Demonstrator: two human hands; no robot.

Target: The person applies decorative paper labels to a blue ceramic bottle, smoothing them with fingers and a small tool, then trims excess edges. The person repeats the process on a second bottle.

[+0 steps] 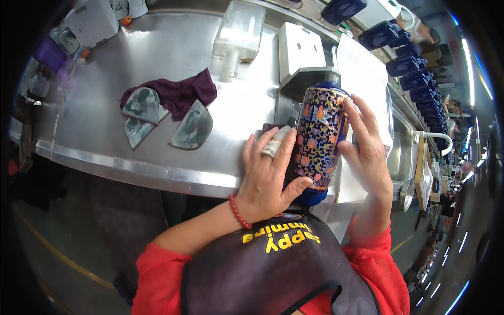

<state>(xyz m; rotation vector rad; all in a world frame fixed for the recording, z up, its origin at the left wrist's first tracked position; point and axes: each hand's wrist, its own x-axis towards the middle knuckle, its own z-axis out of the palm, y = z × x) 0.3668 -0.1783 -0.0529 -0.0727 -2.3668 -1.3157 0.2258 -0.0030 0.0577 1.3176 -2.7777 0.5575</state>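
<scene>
A dark blue bottle point(321, 139), its body covered with a colourful floral pattern, lies on its side near the table's front edge, neck pointing away from me. My left hand point(266, 181) is along its left side, the thumb pressing the lower part; one finger wears a whitish wrap point(271, 148). At the right side, my right hand point(371, 149) rests its fingertips near the shoulder, with the thumb against the patterned side. Between them, both hands hold the bottle. A dark grey angled support point(302, 79) is beyond it, partly hidden.
Green, marbled curved pads point(193, 126) lie on the metal table point(147, 173) beside a purple cloth point(184, 89). Farther back are a clear glass bottle point(240, 26) and a white box point(302, 50). Blue bottles point(415, 65) line the right, above a white tap point(440, 137).
</scene>
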